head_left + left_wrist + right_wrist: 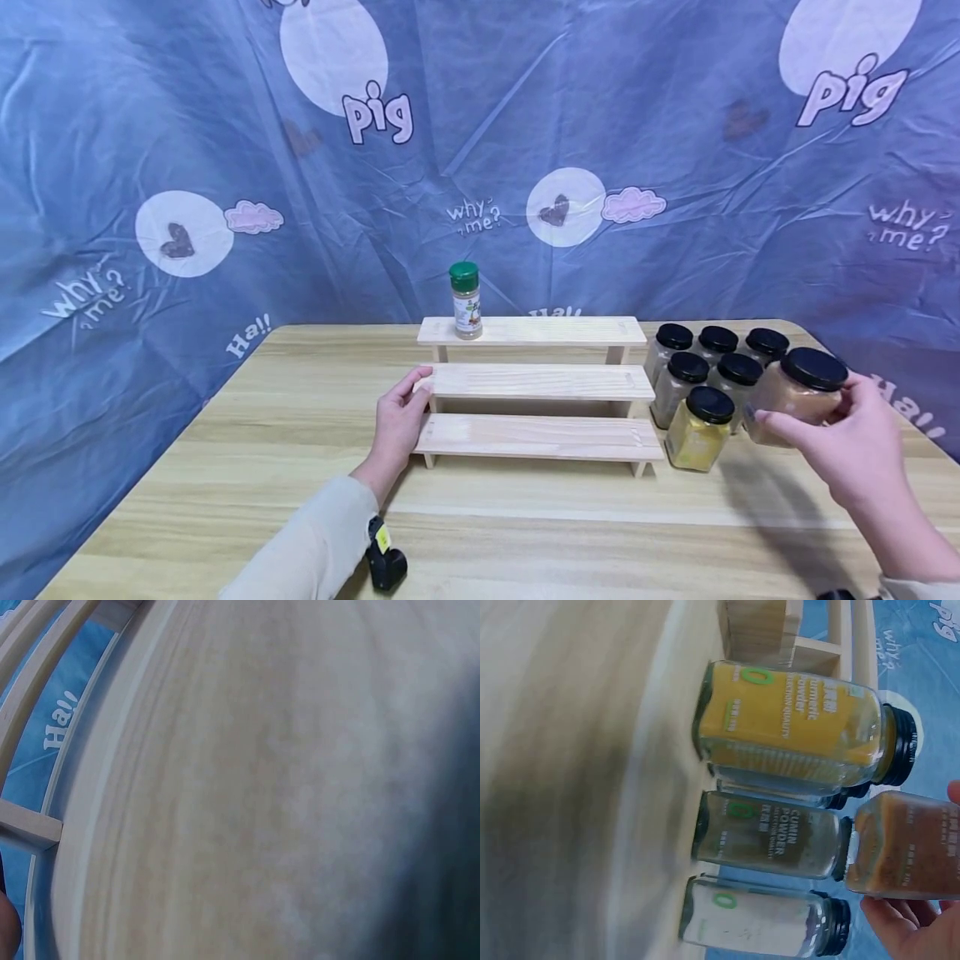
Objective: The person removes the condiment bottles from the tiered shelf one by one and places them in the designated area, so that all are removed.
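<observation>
My right hand (862,454) grips a square glass spice jar (787,404) with a black lid and reddish-brown powder, raised above the table at the right. In the right wrist view this brown-powder jar (904,847) appears beside the lid of a cumin powder jar (772,834). My left hand (396,427) holds the left end of a three-tier wooden rack (532,382) at its middle step; its fingertips are partly hidden. On the rack's top step, toward the left, stands a green-capped spice shaker (467,308).
A yellow turmeric powder jar (697,437) stands right of the rack's bottom step. Several more black-lidded jars (677,396) are grouped behind it. One jar (754,921) holds pale powder. A blue printed cloth (480,150) hangs behind the wooden table (540,525).
</observation>
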A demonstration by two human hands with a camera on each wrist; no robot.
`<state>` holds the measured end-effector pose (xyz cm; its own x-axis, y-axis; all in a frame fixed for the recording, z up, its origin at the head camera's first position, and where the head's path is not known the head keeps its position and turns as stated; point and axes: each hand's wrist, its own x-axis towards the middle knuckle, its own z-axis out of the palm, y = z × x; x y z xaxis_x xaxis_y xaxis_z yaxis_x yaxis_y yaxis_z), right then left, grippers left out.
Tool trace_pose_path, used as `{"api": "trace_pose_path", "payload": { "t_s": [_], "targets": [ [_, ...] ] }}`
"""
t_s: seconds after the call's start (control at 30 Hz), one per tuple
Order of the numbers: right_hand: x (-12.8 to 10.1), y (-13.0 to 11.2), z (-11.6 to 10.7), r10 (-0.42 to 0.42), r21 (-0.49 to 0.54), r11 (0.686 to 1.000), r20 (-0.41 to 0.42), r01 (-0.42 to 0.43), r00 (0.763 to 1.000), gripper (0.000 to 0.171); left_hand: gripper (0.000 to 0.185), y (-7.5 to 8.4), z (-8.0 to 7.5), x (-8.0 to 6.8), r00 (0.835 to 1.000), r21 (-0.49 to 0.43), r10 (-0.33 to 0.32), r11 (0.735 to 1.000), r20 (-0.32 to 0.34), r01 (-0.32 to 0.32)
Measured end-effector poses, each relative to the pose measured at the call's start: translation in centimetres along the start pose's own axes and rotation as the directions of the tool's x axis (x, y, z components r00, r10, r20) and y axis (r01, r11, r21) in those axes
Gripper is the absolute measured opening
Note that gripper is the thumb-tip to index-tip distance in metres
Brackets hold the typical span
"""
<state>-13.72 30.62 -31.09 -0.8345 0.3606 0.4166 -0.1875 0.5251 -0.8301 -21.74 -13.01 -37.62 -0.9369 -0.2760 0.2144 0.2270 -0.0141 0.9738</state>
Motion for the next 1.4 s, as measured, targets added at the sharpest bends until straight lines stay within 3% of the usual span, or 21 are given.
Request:
{"api": "trace_pose_path", "payload": {
  "t_s": [0.13, 0.3, 0.57, 1.0, 1.4],
  "targets": [
    [0.0, 0.8, 0.0, 0.022, -0.015, 1.000, 0.050, -0.022, 0.998, 0.057, 0.029, 0.1, 0.0, 0.0, 1.000, 0.008, 0.006, 1.000, -0.004, -0.006],
    [0.0, 1.6, -0.1, 0.051, -0.104, 0.994, 0.101, -0.041, 0.994, 0.051, 0.028, 0.1, 0.0, 0.0, 1.000, 0.021, 0.012, 1.000, -0.008, -0.011],
    [0.2, 2.4, 0.1, 0.089, -0.201, 0.978, 0.186, -0.051, 0.978, 0.056, 0.028, 0.0, 0.1, 0.0, 1.000, 0.031, 0.006, 1.000, -0.009, -0.006],
    [0.5, 3.8, 1.2, 0.033, -0.149, 0.989, 0.243, 0.003, 0.970, 0.058, 0.028, 0.1, 0.0, -0.1, 0.999, 0.047, 0.048, 0.998, -0.006, -0.048],
    [0.6, 4.7, 1.8, 0.027, -0.136, 0.991, 0.260, 0.009, 0.965, 0.059, 0.028, 0.0, 0.0, 0.0, 0.999, 0.053, 0.034, 0.998, -0.006, -0.034]
  ]
}}
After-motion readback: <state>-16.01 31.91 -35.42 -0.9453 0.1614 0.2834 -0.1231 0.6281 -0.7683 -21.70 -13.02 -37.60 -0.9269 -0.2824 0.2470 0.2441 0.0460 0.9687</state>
